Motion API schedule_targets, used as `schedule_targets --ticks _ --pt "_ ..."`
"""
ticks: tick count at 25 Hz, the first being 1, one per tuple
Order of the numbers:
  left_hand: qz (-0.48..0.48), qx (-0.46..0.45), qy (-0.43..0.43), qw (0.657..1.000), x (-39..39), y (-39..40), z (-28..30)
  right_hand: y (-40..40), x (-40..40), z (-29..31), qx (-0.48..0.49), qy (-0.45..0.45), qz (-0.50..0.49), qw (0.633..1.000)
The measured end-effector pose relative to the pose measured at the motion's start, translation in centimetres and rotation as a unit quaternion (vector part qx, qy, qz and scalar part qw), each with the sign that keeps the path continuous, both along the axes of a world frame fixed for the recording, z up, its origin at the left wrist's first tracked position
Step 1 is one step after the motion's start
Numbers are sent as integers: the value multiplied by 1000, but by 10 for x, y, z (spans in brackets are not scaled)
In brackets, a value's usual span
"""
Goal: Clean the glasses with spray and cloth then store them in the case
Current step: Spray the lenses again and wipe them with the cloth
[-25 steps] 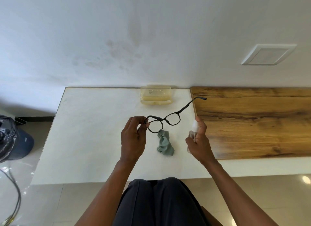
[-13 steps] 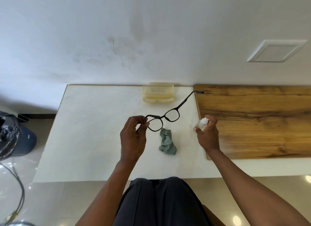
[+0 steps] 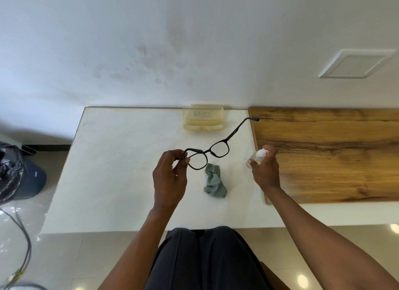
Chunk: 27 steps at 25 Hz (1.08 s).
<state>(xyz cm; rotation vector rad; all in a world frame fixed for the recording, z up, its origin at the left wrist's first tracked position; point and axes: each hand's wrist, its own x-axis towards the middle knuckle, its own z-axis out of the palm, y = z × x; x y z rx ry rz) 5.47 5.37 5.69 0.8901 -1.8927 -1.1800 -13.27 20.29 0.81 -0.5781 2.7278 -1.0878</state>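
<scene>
Pinching the black glasses (image 3: 206,154) by one end, the left hand (image 3: 170,177) holds them up over the bench (image 3: 121,160). They stretch far and right. Just right, the right hand (image 3: 264,171) grips the spray bottle (image 3: 257,157).

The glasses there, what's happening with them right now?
A person is holding the black glasses up over the white table, the left hand pinching one end of the frame. The right hand grips a small spray bottle beside them. A crumpled green cloth lies on the table beneath, untouched. The clear case sits open at the back by the wall. No wiping yet.
</scene>
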Motion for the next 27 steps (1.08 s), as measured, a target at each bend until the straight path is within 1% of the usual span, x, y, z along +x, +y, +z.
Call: schedule_targets --ticks 8,9,11,13,14,15,17,18,21,22,24,25,27 --pt "4 10 8 1000 -1 1 2 4 2 -8 7 4 -15 1000" --pt "3 10 9 1000 -1 1 2 5 3 -11 3 20 -17 1000" --pt "6 7 6 1000 -1 1 1 6 8 -15 15 116 -34 993" --pt "13 1 -2 1000 -1 1 1 5 17 -15 25 231 -59 971" --pt "16 -3 -6 1000 -1 0 2 3 23 -13 17 266 -53 962" --pt "18 -6 -9 1000 -1 1 3 0 30 -12 7 278 -37 960" --pt "21 -7 -11 1000 -1 1 4 -6 42 -13 1 250 6 968" --pt "23 -6 -12 1000 -1 1 5 -10 46 -14 16 222 30 975" --pt "28 -2 -14 1000 -1 -1 5 -22 51 -22 130 91 78 984" --pt "28 0 -13 1000 -1 -1 5 -26 51 -24 165 42 76 982" --pt "28 3 -12 1000 0 -2 5 -36 49 -24 204 -45 60 976" --pt "29 3 -13 999 0 -2 4 -40 49 -23 213 -71 51 973" --pt "33 4 -16 999 1 -3 3 -48 48 -24 229 -89 40 968"
